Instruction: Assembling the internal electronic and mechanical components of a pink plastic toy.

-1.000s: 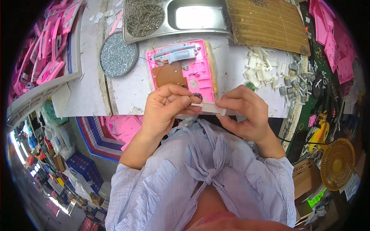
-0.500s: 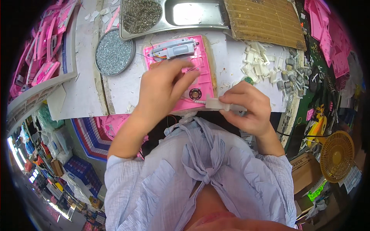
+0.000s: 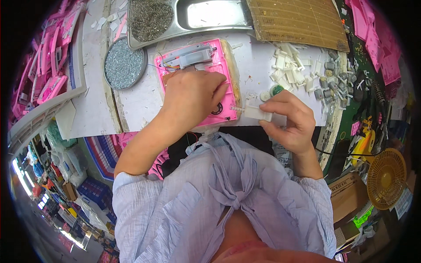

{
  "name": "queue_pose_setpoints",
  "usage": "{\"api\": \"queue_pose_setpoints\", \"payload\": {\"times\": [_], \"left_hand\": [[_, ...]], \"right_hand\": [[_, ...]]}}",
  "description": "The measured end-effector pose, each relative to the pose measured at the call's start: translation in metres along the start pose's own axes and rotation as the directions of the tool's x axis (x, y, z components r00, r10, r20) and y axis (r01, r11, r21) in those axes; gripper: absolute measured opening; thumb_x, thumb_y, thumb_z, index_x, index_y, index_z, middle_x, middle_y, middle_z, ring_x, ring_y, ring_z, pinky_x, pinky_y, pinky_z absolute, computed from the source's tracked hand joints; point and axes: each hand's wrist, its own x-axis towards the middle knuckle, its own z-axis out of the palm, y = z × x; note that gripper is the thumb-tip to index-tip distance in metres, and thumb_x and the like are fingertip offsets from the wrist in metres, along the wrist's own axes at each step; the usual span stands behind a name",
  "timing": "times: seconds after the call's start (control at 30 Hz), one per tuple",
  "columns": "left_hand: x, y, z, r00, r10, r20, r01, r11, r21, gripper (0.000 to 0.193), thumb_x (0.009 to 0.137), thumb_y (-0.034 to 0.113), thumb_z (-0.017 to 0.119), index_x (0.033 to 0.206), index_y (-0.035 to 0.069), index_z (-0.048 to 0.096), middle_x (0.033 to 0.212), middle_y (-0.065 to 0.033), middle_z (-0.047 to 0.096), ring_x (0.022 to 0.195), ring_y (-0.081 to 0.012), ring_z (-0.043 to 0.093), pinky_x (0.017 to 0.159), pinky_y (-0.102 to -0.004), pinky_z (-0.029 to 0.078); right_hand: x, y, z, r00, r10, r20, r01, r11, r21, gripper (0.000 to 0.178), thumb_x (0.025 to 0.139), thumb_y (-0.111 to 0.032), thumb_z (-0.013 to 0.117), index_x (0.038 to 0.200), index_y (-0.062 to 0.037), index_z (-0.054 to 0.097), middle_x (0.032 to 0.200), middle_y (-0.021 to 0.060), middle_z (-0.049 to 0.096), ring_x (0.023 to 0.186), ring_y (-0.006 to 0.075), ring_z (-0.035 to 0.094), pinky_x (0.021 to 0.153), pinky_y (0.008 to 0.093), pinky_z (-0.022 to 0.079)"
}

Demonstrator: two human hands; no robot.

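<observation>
A pink plastic housing [image 3: 234,75] lies on the table in front of me, its inner side up. Near its top edge sits a grey mechanism [image 3: 195,57] with thin wires, and a small round black speaker [image 3: 218,108] shows at its lower part. My left hand [image 3: 190,94] is bent over the middle of the housing, fingers drawn together; what they hold, if anything, is hidden. To the right of the housing, my right hand [image 3: 289,118] pinches a white plastic piece [image 3: 255,112] between thumb and fingers. A narrow coiled bit sticks out from its left end.
A round dish of small screws [image 3: 125,63] stands at left, beside a steel tray [image 3: 180,26] with more small metal parts. Cardboard [image 3: 298,22] lies at the back right. White plastic pieces [image 3: 287,65] and small motors [image 3: 329,83] are heaped at right. A green-topped round item [image 3: 276,90] is nearby.
My left hand has lowered over the housing and its fingers have drawn together. My right hand has moved slightly right with the white piece, away from the housing. The view has shifted a little.
</observation>
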Motion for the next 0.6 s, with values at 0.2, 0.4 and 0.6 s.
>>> {"api": "queue_pose_setpoints", "payload": {"times": [0.2,0.4,0.6], "left_hand": [[-0.002,-0.001,-0.008,0.992,-0.121,0.035,0.126,0.952,-0.279,0.014,0.084,0.01,0.075,0.095,0.002,0.075,0.075,-0.0093,0.069,0.063,-0.0182,0.064,0.058,-0.0318,0.048],[-0.032,-0.03,-0.005,0.94,-0.147,-0.309,-0.017,0.881,-0.473,0.007,0.083,-0.003,0.075,0.09,-0.002,0.072,0.085,-0.0073,0.069,0.076,-0.0144,0.062,0.064,-0.0257,0.047],[-0.039,-0.03,0.015,0.876,-0.111,-0.47,-0.132,0.881,-0.453,0.01,0.083,-0.005,0.075,0.091,-0.002,0.069,0.089,-0.0112,0.069,0.076,-0.0167,0.063,0.065,-0.026,0.048]], "right_hand": [[0.005,0.004,0.001,1.0,0.019,-0.024,-0.022,0.993,-0.12,0.031,0.071,0.004,0.08,0.101,-0.0011,0.073,0.091,0.0117,0.07,0.074,0.0226,0.065,0.066,0.0314,0.052],[0.038,0.016,0.019,0.988,-0.093,0.125,0.133,0.924,-0.359,0.032,0.068,-0.005,0.079,0.099,-0.0076,0.074,0.096,0.0075,0.067,0.089,0.0287,0.061,0.076,0.0367,0.051],[0.056,0.013,0.03,0.934,-0.158,0.319,0.298,0.837,-0.459,0.031,0.066,-0.008,0.08,0.096,-0.0084,0.071,0.094,0.0063,0.063,0.09,0.0285,0.058,0.074,0.038,0.051]]}}
